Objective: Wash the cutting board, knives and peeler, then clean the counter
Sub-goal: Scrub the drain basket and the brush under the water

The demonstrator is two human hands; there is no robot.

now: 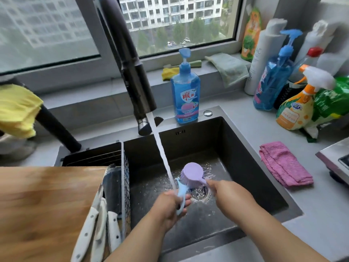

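Over the dark sink, my left hand grips a light blue peeler under the running water from the black faucet. My right hand holds the handle of a purple round brush, whose head sits against the peeler's top. The wooden cutting board leans at the left. Beside it, several white-handled knives stand in the wire drain rack.
A blue dish soap bottle stands behind the sink. A pink cloth lies on the grey counter to the right, with spray bottles and more bottles behind it. A yellow cloth hangs at the left; a stove edge is at far right.
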